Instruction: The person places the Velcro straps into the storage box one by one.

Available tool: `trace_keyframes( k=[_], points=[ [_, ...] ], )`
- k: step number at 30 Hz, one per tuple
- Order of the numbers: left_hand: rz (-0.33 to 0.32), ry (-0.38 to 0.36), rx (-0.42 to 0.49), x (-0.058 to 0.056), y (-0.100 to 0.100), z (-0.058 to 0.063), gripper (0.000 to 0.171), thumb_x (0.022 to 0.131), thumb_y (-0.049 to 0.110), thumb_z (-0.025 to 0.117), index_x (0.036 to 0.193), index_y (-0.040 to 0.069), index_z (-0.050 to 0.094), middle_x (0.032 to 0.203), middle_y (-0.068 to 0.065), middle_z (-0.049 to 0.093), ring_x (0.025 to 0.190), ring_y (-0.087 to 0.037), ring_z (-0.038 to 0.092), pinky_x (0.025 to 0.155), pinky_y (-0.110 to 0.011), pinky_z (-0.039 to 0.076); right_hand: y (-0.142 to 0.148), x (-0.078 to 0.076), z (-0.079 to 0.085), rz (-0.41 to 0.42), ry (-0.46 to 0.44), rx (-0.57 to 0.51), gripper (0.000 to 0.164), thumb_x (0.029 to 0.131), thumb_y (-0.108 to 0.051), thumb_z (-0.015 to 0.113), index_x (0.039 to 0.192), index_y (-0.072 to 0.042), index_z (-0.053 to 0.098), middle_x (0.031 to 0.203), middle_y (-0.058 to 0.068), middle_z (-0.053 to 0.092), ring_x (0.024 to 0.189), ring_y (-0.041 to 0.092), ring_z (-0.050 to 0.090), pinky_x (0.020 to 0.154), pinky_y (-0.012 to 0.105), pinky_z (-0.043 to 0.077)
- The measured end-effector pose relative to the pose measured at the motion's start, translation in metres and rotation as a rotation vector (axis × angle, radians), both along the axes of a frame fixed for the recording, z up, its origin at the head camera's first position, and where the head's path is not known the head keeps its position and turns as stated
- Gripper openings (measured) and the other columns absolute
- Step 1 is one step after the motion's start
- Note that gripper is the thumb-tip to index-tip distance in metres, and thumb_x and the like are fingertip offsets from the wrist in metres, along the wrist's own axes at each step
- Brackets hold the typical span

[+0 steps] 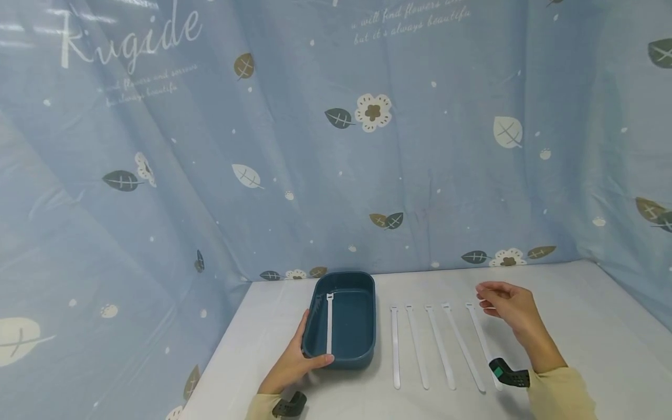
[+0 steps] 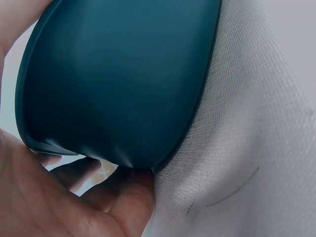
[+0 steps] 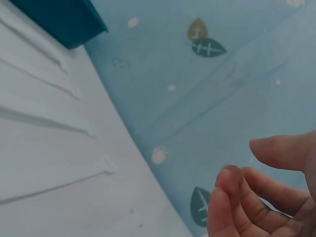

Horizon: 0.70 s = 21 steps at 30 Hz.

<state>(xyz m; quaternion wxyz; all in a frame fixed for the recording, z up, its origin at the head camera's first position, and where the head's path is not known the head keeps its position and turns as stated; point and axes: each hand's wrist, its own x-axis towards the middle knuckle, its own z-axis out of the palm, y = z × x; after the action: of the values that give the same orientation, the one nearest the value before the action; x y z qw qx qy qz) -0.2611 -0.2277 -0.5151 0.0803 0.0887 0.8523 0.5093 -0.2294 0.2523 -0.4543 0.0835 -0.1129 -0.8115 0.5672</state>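
A dark teal rectangular bin (image 1: pixel 350 363) stands on the white table, and one white cable tie (image 1: pixel 329 326) with a slotted head lies lengthwise inside it. My left hand (image 1: pixel 295 357) grips the bin at its near left corner, thumb at the near rim and fingers along the outer left side. In the left wrist view those fingers (image 2: pixel 136 197) press against the bin's wall. My right hand (image 1: pixel 509 306) hovers beside the head of the rightmost cable tie (image 1: pixel 478 326). Its fingers are loosely bent, and the right wrist view shows a gap between thumb and fingertips with nothing held.
Several more white cable ties (image 1: pixel 415 344) lie side by side to the right of the bin, heads toward the back. A blue curtain (image 1: pixel 420 175) printed with leaves and flowers hangs behind the table (image 1: pixel 593 338) and along its sides.
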Motion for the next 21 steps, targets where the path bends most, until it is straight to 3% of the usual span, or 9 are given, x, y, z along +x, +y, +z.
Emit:
trace_keyframes(
  k=[6,12,21],
  points=[
    [0.001,-0.001,0.001,0.0,0.0,0.001,0.124,0.079,0.035,0.089,0.168,0.026,0.003,0.175,-0.016,0.01,0.157,-0.049,0.019,0.118,-0.075,0.027,0.006,-0.006,-0.011,0.02,-0.056,0.04,0.055,0.106,-0.035,0.059,0.137,0.01,0.056,0.117,0.02,0.073,0.084,0.005,0.067,0.072,0.018,0.06],
    [-0.01,0.009,0.014,0.0,-0.001,0.0,0.124,0.08,0.032,0.089,0.169,0.022,0.002,0.175,-0.016,0.009,0.157,-0.048,0.02,0.119,-0.074,0.027,0.012,-0.007,-0.017,0.052,-0.12,0.074,0.062,0.104,-0.038,0.06,0.139,0.012,0.053,0.122,0.029,0.069,0.087,0.009,0.068,0.073,0.019,0.06],
    [-0.004,0.001,0.003,-0.001,0.001,-0.001,0.125,0.079,0.035,0.089,0.169,0.023,0.003,0.175,-0.015,0.009,0.158,-0.048,0.019,0.118,-0.075,0.026,0.017,-0.011,-0.026,0.044,-0.192,0.096,0.062,0.103,-0.038,0.062,0.139,0.012,0.052,0.122,0.031,0.067,0.085,0.011,0.068,0.073,0.025,0.062]
  ],
)
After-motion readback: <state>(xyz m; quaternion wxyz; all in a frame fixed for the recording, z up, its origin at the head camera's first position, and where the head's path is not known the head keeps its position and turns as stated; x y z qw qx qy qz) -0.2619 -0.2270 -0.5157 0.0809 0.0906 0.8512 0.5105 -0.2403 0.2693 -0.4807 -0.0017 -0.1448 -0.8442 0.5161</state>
